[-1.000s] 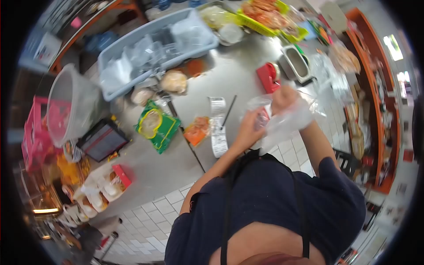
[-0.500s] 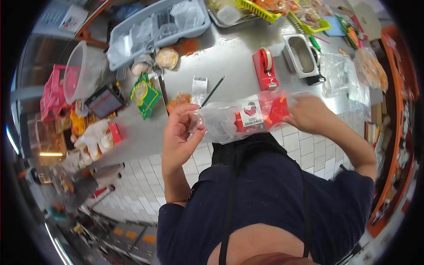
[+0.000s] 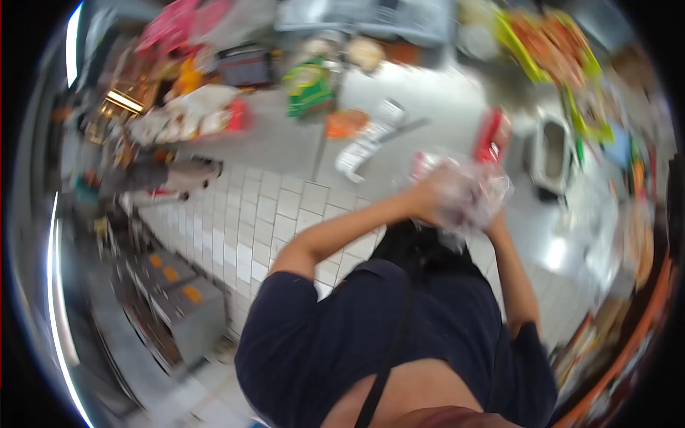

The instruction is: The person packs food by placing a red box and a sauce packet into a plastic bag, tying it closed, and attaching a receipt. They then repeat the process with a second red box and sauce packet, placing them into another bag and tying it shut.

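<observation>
A clear plastic bag [image 3: 467,196] is bunched up between my hands in front of my waist, blurred by motion. My left hand [image 3: 430,196] is closed on its left side. My right hand [image 3: 495,220] holds it from the right, its fingers mostly hidden behind the plastic. Just beyond the bag stands a red tape dispenser [image 3: 491,135]. A long printed receipt [image 3: 369,141] lies on the steel table to the left, beside a thin dark pen or pencil [image 3: 410,129].
An orange-filled packet [image 3: 346,124] and a green packet [image 3: 308,87] lie at the left. A metal container [image 3: 552,153] sits at the right, near yellow-green baskets [image 3: 606,132]. A blue-grey tub [image 3: 367,25] is at the back. Equipment [image 3: 178,303] stands left across the tiled floor.
The bag, stretched out between my hands before, is now gathered into a bundle, and my hands are closer together. The receipt now shows a longer strip. My view has turned left.
</observation>
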Tool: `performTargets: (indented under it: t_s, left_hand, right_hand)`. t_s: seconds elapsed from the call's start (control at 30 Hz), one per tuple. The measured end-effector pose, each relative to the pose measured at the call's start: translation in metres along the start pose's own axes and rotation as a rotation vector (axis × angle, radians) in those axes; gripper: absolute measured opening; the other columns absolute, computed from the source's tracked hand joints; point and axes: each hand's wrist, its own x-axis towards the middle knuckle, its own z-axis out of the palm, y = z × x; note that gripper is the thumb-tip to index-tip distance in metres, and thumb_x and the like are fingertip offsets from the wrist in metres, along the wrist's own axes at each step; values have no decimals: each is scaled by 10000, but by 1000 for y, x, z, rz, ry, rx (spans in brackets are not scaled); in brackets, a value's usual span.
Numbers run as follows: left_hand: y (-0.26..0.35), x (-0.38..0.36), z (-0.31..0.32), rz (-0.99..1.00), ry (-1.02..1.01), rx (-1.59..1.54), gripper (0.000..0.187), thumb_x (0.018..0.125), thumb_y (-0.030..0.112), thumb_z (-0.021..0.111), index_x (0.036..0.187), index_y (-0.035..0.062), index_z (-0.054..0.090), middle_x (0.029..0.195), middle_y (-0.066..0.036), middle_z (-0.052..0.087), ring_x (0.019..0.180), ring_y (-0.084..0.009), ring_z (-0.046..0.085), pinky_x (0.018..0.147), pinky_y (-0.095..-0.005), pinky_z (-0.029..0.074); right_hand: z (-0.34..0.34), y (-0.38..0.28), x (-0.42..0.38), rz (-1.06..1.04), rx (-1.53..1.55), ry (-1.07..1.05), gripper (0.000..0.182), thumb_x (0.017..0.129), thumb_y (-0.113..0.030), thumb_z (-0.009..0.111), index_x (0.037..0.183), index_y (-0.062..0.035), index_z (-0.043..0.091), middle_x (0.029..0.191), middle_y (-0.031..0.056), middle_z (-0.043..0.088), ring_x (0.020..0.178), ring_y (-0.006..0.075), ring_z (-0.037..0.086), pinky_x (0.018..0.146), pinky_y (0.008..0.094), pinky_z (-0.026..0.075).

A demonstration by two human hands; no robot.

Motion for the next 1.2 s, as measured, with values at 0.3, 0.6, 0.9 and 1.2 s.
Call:
performTargets:
  t_s: [0.3,0.6,0.9,1.2]
  left_hand:
    - [17,36,-38,-547,457,-590,312,691,136,620,981,28,582,903,-144,607,852,-262,577,764,-346,439]
    - [10,18,-40,-327,434,-453,282,678,120,613,957,86,597,938,-98,568,898,-269,540,788,-367,403]
    - [29,70,-17,-24,302,430,329,648,304,609,975,272,616,1135,-18,488,1044,-236,435,888,-470,301]
    - [47,-9,-54,-854,745,-1681,490,735,327,604,1148,105,459,1039,-81,495,920,-248,496,750,-349,441]
  right_hand:
    - [-19,29,45,141,511,101,1019,535,-264,827,1308,33,233,1272,156,371,1133,233,422,955,375,343]
    - [-55,37,55,-167,128,-240,678,565,-343,783,1069,3,491,987,105,515,917,224,480,806,366,384]
    - [-1,-27,35,-146,219,-403,506,692,-367,683,1009,-9,517,962,119,515,889,232,489,786,367,390]
    - [-133,-142,101,-1233,1049,-514,330,844,-426,540,914,-105,511,542,-37,503,461,89,471,599,230,361]
